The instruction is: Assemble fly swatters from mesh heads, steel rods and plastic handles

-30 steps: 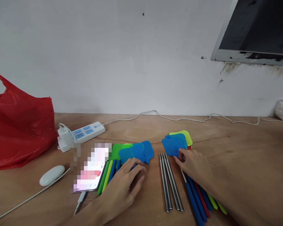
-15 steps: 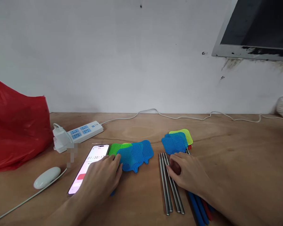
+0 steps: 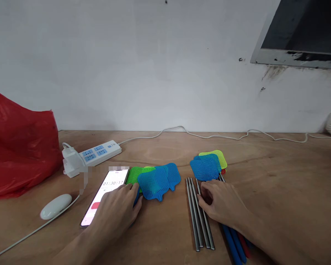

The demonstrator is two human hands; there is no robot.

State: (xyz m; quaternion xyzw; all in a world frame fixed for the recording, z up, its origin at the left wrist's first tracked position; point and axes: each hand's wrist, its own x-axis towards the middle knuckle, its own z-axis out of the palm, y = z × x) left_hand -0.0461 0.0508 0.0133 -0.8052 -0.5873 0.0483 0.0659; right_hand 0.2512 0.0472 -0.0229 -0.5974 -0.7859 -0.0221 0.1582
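My left hand (image 3: 117,209) lies palm down over the handles of a pile of blue and green fly-swatter heads (image 3: 154,180), its fingers curled at the edge of the green mesh. My right hand (image 3: 220,204) rests with bent fingers on several thin metal rods (image 3: 197,217) lying side by side. Just beyond it sits a second stack of swatter heads (image 3: 208,166), blue on top of yellow-green, with blue and red handles (image 3: 234,246) running under my right wrist.
A phone (image 3: 105,191) with a lit timer screen lies beside my left hand. A white power strip (image 3: 95,154), a white mouse-like device (image 3: 56,206) with its cable, and a red plastic bag (image 3: 19,147) stand at the left. A white cord (image 3: 209,137) runs along the wall.
My left hand slid left from the blue swatter heads onto the handles beside the phone. My right hand moved from the right stack down onto the metal rods.
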